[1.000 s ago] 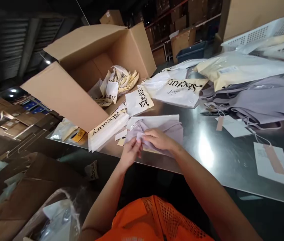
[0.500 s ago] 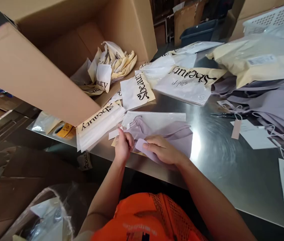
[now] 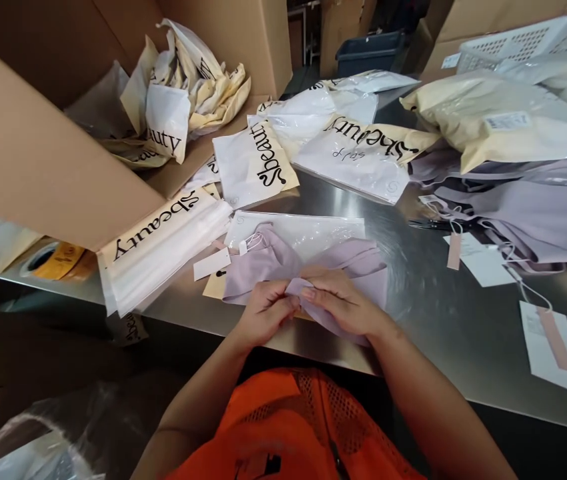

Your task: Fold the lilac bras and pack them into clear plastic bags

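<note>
A lilac garment (image 3: 258, 260) of thin, smooth fabric lies at the table's near edge, partly over a clear and white plastic bag (image 3: 308, 227). One end of it is pinched between the fingers and thumb of my right hand (image 3: 343, 300). My left hand (image 3: 268, 312) is closed against the same raised edge of cloth, its fingertips meeting those of the right. To the left, a white hang tag (image 3: 212, 264) on a white string lies beside the garment. My fingers hide part of the held fabric.
A large cardboard box (image 3: 48, 140) with several printed bags (image 3: 213, 100) stands at left. A stack of flat bags (image 3: 168, 250) and a yellow tape roll (image 3: 58, 260) are near it. More lilac garments (image 3: 533, 213), scissors (image 3: 428, 225) and tags (image 3: 553, 347) lie right.
My left hand has left the hang tag and moved right and down to the cloth beside my right hand. The tag now lies free. The view has shifted a little.
</note>
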Tool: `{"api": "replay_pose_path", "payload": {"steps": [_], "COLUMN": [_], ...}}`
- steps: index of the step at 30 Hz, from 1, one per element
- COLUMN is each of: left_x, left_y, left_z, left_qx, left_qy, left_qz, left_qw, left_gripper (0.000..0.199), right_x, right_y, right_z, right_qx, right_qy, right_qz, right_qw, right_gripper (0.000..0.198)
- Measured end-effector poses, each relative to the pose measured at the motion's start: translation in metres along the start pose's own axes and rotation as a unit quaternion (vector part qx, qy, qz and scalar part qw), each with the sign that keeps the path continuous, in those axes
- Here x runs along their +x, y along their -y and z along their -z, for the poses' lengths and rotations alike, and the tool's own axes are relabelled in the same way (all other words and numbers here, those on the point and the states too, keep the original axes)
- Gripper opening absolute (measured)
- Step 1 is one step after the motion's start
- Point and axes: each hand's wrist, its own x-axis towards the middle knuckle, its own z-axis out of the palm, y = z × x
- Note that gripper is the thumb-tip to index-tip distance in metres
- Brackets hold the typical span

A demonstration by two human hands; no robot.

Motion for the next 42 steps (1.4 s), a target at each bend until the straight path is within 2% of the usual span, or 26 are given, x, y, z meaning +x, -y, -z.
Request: {"api": "replay_pose_path", "payload": {"steps": [4, 9, 15, 19, 22, 27, 31, 38, 42], "left_x": [0.0005, -0.0017, -0.0016, -0.0001, 0.0000, -0.0021, -0.0024, -0.0020, -0.0031], "left_y": [-0.0001, 0.0001, 0.0009, 0.0008, 0.0024, 0.0054, 0.0048, 0.0034, 0.0047], "left_z": [-0.0035, -0.0005, -0.0002, -0.0028, -0.0037, -0.0023, -0.0022, -0.0023, -0.0041], "left_qx": [-0.035, -0.036, -0.027, -0.040, -0.054, -0.077, -0.048, -0.048, -0.020], "left_qy": [0.017, 0.027, 0.035, 0.023, 0.019, 0.044, 0.032, 0.049, 0.030], "left_qz": [-0.014, -0.005, -0.007, 0.016, 0.027, -0.019, -0.016, -0.056, -0.032], "left_qw": [0.999, 0.999, 0.999, 0.999, 0.998, 0.996, 0.998, 0.996, 0.999], "left_gripper": [0.014, 0.020, 0.007, 0.020, 0.012, 0.006, 0.020, 0.008, 0.023], "right_x": [0.0003, 0.0024, 0.0027, 0.0012, 0.0001, -0.0010, -0.0008, 0.0000, -0.0003], "right_y": [-0.0002, 0.0007, -0.0003, -0.0024, -0.0029, -0.0041, -0.0044, -0.0020, -0.0034], "right_z": [-0.0032, -0.0056, -0.0060, -0.0068, -0.0065, -0.0051, -0.0060, -0.0052, -0.0062], "right_qx": [0.003, 0.024, 0.028, 0.011, 0.014, 0.005, -0.002, 0.003, -0.020], "right_qy": [0.010, 0.019, 0.016, 0.015, 0.025, 0.034, 0.024, 0.024, 0.020], "right_qz": [-0.006, -0.007, -0.021, -0.022, -0.028, -0.029, -0.015, -0.022, -0.021], "right_qw": [1.000, 1.000, 0.999, 1.000, 0.999, 0.999, 1.000, 0.999, 0.999], "right_gripper": [0.045, 0.040, 0.040, 0.040, 0.043, 0.049, 0.048, 0.049, 0.053]}}
